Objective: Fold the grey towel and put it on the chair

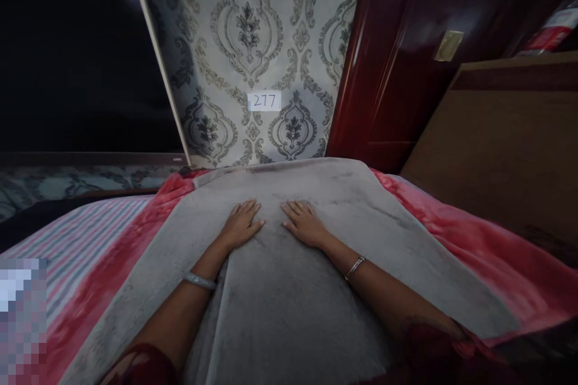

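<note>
A grey plush cloth [293, 295] lies spread in front of me, with a folded edge running lengthwise near my left forearm. My left hand [242, 224] rests flat on it, fingers stretched out and pointing away from me. To its right, my right hand [306, 222] also presses flat on the cloth, fingers spread. The two hands are a short gap apart, and neither holds anything. Faint creases show in the cloth around them. A pale bangle circles my left wrist and a thin silvery one my right.
Red plush fabric [478, 240] shows on both sides beneath the grey cloth. Striped bedding [90, 234] lies at the left. A patterned wall carries a paper label [264, 100] reading 277. A dark screen [81, 60] stands left; a brown box [506, 150] stands right.
</note>
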The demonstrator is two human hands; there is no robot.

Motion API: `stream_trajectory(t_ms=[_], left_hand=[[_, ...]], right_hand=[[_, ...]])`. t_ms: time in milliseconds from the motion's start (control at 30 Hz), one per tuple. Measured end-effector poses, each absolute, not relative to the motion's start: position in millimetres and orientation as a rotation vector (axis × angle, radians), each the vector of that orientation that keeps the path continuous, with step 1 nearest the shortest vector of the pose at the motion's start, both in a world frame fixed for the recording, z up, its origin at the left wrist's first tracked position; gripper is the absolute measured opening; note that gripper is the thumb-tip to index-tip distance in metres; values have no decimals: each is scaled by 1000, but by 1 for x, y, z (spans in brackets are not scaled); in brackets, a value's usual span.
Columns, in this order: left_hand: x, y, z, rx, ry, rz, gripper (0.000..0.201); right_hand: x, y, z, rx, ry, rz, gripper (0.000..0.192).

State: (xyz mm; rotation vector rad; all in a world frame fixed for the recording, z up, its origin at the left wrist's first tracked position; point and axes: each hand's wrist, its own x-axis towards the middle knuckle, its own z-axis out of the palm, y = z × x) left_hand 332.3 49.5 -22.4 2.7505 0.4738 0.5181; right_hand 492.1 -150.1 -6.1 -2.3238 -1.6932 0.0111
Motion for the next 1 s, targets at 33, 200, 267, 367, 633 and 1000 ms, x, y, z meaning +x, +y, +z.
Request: stream_trajectory(t_ms=[33,200,267,367,633,1000], left_hand=[[331,51,-24,2664,510,578,55],[325,66,-30,2292,608,771,41],[324,71,-32,2220,614,808,41],[323,77,-34,2078,624,864,40],[316,86,-36,1706,576,955,55],[319,59,-13,1966,586,1042,46]], right_hand=[[492,-148,-4,-2356,-1693,33,61],[474,-130,5,-2393,-1754,86,65],[459,-120,5,-2343,-1798,102,66],[437,-102,4,-2292,-1818,126,67],[372,-81,3,-2097,-1924,71,64],[436,-136,34,-2380,-1628,66,61]])
